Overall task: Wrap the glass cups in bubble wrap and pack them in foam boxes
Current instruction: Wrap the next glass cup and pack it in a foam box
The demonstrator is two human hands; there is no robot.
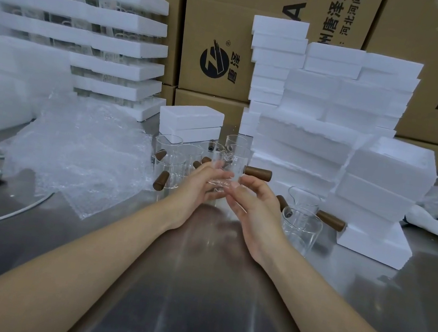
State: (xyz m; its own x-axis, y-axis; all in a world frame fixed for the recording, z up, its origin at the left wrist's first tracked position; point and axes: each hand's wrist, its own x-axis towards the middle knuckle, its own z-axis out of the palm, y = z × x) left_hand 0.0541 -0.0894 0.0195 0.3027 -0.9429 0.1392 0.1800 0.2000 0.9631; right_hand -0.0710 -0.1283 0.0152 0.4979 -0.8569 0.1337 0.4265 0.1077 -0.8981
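Above the worktop (205, 301), out past its near edge, we are cradling a glass cup (229, 169). Left hand (197, 188) and right hand (253, 214) are both curling round its base, with the handle (258, 173) pointing right. We are better off gripping low and carrying it to the bubble wrap (80, 149) by the left edge.

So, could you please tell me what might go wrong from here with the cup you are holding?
The glass cup, gripped by left hand and right hand over the steel table, could slip and crack. Carried toward the bubble wrap, its wooden handle might knock the standing cups.
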